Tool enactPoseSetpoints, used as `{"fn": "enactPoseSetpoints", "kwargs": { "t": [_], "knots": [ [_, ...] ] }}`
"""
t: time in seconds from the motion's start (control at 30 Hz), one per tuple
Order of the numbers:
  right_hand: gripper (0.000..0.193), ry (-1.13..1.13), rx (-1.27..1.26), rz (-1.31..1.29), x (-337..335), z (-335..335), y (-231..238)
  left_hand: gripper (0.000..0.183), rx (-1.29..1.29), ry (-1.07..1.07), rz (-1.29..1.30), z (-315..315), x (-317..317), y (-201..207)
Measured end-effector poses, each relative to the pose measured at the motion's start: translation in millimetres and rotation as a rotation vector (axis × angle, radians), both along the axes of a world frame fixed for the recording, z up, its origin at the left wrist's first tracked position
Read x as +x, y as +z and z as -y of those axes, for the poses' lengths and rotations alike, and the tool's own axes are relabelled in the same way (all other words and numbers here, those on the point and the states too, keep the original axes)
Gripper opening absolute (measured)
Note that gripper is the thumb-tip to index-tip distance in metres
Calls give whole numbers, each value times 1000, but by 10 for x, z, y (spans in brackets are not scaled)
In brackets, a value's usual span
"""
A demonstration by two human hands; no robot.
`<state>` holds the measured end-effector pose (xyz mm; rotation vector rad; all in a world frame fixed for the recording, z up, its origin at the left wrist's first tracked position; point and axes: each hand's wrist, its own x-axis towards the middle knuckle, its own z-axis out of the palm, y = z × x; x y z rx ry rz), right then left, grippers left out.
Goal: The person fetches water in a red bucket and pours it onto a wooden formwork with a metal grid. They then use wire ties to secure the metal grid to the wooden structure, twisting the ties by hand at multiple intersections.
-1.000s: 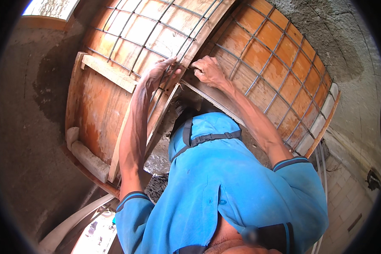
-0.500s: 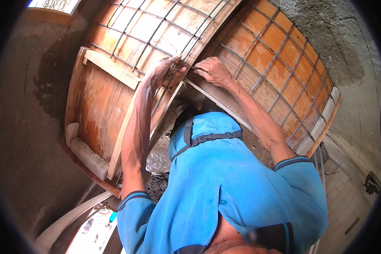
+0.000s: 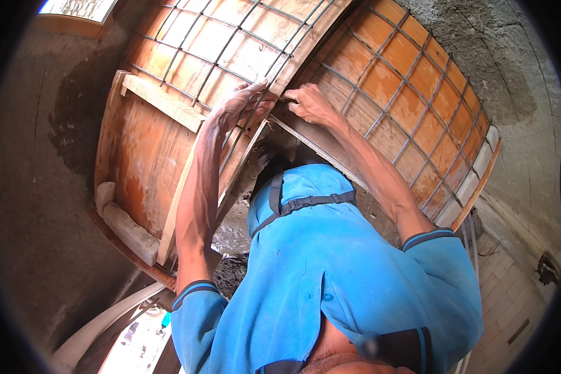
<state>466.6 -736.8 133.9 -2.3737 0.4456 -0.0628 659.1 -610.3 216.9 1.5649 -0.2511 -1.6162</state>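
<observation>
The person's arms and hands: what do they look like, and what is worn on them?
Both forearms are bare. The left hand and the right hand wear no gloves. The blue shirt has short sleeves, each ending in a dark cuff with a thin light stripe.

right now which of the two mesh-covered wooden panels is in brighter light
The left panel, upper left behind the left hand, looks pale and sunlit. The right panel, beyond the right hand, is deeper orange.

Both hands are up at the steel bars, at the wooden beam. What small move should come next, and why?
Probably the right hand should tighten its pinch where the bars cross, while the left hand steadies the mesh against the wooden beam. Both hands meet at that one point, fingers curled; what they pinch is too small to tell.
</observation>
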Motion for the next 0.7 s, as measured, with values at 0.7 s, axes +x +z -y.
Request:
{"fn": "enactPoseSetpoints", "kwargs": {
  "t": [0.7],
  "knots": [
    [17, 14, 61, 146, 35, 28, 32, 19, -87, 945, -411, -40, -1674, 364]
  ]
}}
